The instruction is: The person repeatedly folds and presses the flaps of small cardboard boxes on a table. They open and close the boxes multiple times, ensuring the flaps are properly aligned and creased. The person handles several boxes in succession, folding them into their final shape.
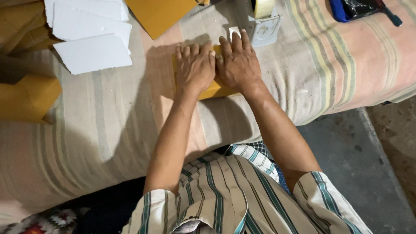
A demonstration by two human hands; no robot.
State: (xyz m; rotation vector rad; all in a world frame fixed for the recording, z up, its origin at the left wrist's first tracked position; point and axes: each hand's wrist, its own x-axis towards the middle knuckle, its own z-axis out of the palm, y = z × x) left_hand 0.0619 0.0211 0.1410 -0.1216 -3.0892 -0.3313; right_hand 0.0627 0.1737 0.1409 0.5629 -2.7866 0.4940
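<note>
Yellow card, a folded envelope-like piece (214, 89), lies flat on the striped cloth (108, 121) that covers the tabletop, and both hands press down on it side by side. The left hand (195, 67) lies palm down with fingers stretched out and close together, gripping nothing, only flattening the card. The right hand (237, 63) sits just at its 3 o'clock, thumbs touching or nearly so, also flat and spread, fingers pointing to 12 o'clock. At the right fingertips rests a small white piece (234, 31), too small to tell what it is. Just beyond, at 1 o'clock from the hands, stands a grey tape dispenser (265, 26) with a roll of tape. White paper sheets (91, 37) lie well apart at 10 o'clock, more yellow envelopes (160, 15) at 11 o'clock and one (28, 97) at 9 o'clock on the cloth's edge. A blue and black thing (355, 8) lies far off at 2 o'clock.
</note>
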